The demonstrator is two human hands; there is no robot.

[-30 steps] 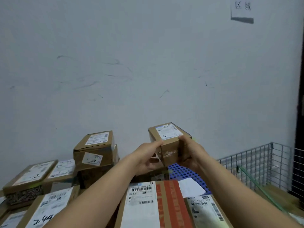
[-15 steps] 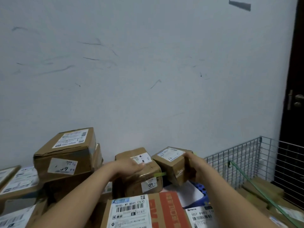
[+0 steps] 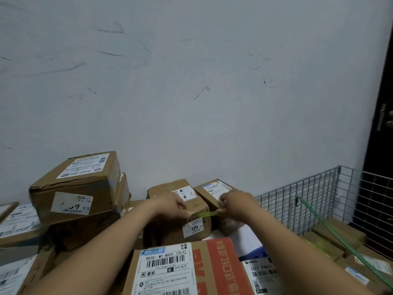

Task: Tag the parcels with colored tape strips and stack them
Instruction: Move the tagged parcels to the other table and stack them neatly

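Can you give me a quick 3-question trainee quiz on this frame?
1. True or false: the green tape strip is stretched between both hands.
2. Which parcel does the left hand rest on: A) the parcel marked 40, B) the red-printed box, C) the wire basket?
3. Fill in: the small parcel under the right hand sits to the ___ of the 40 parcel.

Key: 1 true; 2 A; 3 right

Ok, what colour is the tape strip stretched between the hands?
Light green tape strip, clearest in the head view.
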